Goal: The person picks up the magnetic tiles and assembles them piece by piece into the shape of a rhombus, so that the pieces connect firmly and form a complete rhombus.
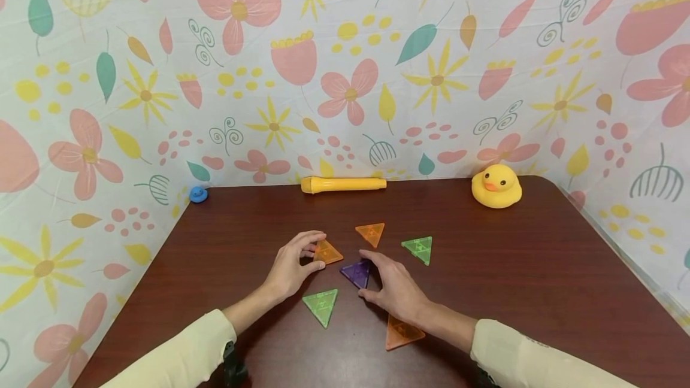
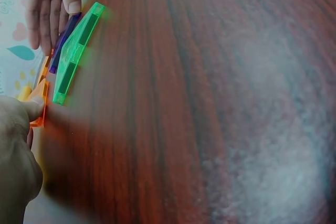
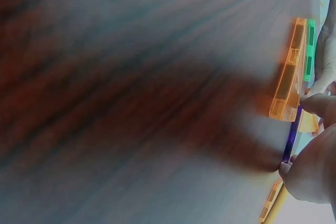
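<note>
In the head view, my left hand (image 1: 293, 264) holds an orange translucent triangle tile (image 1: 327, 252) at its left side, thumb below and fingers above. To its right, my right hand (image 1: 398, 287) pinches a purple triangle tile (image 1: 356, 273) between thumb and forefinger. The two tiles lie close together on the tabletop. In the left wrist view, my left thumb presses on the orange tile (image 2: 40, 106). The right wrist view has my right fingers at both ends of the purple tile (image 3: 292, 136), which is seen edge-on.
Around the hands lie a green triangle (image 1: 321, 306), another green triangle (image 1: 421, 249), an orange triangle (image 1: 372, 233) and one more orange triangle (image 1: 403, 334) partly under my right wrist. A yellow toy microphone (image 1: 345, 185), yellow duck (image 1: 497, 187) and small blue duck (image 1: 198, 194) line the table's back edge.
</note>
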Demonstrator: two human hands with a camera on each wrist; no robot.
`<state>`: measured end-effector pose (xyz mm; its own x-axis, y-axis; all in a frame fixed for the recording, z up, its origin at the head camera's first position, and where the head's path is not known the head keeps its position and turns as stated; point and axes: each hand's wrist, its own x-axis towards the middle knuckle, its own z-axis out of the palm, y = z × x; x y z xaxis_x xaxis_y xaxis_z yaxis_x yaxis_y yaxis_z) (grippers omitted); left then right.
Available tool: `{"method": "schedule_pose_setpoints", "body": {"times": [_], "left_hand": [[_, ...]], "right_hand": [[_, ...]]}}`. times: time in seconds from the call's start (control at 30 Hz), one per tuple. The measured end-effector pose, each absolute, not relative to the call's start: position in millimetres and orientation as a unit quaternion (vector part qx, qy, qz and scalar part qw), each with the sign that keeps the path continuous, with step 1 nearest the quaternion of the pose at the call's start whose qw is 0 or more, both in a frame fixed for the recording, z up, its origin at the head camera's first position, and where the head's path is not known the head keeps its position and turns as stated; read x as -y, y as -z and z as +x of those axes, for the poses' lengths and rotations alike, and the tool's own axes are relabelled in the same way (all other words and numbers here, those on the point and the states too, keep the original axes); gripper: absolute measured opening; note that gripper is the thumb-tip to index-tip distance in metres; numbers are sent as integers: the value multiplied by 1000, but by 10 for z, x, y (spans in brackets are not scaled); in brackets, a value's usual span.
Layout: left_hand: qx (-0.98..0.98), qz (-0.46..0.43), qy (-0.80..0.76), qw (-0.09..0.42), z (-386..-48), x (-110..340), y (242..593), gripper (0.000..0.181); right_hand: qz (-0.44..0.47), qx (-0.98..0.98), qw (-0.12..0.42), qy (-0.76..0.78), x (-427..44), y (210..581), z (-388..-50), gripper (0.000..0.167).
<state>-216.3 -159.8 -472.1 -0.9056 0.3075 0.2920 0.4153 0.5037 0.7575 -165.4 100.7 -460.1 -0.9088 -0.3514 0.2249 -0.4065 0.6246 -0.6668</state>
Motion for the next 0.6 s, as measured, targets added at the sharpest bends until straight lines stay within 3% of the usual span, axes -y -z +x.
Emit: {"method": "schedule_pose_setpoints", "body": {"times": [0.6], "left_hand": [[857, -202, 467, 79, -2122, 1617, 4727, 59]], "right_hand": [[215, 904, 50, -366, -1060, 4603, -1638, 77]]}}
